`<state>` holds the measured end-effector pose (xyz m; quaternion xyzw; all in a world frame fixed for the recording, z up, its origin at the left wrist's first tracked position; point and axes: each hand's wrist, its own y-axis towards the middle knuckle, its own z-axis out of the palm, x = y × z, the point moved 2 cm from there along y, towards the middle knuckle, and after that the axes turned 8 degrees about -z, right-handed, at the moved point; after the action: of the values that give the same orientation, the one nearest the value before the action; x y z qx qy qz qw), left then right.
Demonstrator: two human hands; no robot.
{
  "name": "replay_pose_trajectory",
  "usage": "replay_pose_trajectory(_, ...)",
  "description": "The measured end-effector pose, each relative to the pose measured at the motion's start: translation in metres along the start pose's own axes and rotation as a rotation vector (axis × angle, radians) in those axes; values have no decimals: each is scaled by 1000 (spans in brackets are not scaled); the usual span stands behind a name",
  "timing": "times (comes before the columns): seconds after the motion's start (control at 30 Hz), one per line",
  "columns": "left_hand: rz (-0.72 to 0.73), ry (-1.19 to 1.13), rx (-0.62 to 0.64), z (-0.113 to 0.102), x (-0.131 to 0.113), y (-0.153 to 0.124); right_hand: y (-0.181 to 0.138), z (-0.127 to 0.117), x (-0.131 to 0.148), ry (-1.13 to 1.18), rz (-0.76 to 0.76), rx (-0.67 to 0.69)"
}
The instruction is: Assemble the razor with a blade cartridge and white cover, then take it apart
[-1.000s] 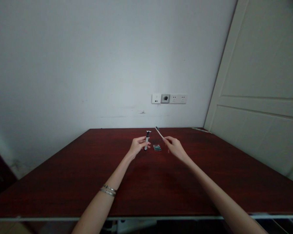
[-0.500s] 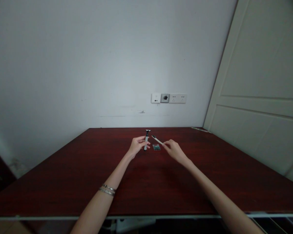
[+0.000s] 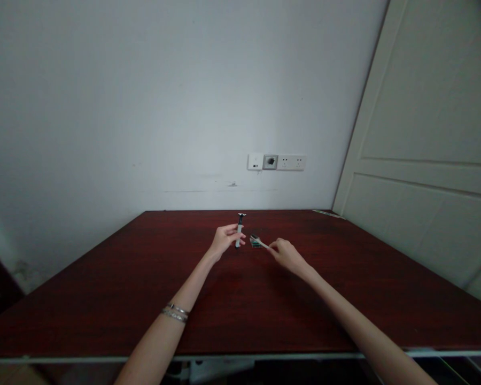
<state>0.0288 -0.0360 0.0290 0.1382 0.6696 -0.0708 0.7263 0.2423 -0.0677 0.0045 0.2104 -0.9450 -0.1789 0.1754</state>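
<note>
My left hand [image 3: 225,239] pinches a razor [image 3: 239,235] by its pale grey handle, which stands almost upright with the T-shaped head at the top. Between finger and thumb, my right hand [image 3: 283,251] grips the end of a white toothbrush [image 3: 263,244]. Its dark-bristled head points left and away from me, short of the razor. Under the brush head lies a small clear case [image 3: 256,244] with dark green contents, partly covered by the toothbrush. I cannot tell whether the brush touches the case.
Both arms reach over a dark red wooden table [image 3: 116,289]. Behind it rises a white wall [image 3: 144,107] with a row of sockets [image 3: 291,162]. A pale panelled door [image 3: 420,128] stands along the right side.
My right hand has lowered the toothbrush a little, so its head now overlaps the small case instead of showing above it. My left hand and the razor have barely moved.
</note>
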Motion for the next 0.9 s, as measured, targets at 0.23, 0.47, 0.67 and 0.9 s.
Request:
replay_pose_trajectory(0.23, 3, 5, 3, 0, 0, 0, -4, 4, 3, 61, 71, 78)
replay_pose_trajectory(0.47, 6, 5, -4, 0, -1, -1, -7, 5, 16, 127, 51, 82)
replay_pose_trajectory(0.67, 17, -11, 1, 1, -2, -2, -4, 10, 26, 198, -173, 121)
replay_pose_trajectory(0.9, 19, -2, 2, 1, -1, -1, 1, 24, 20, 239, -330, 130)
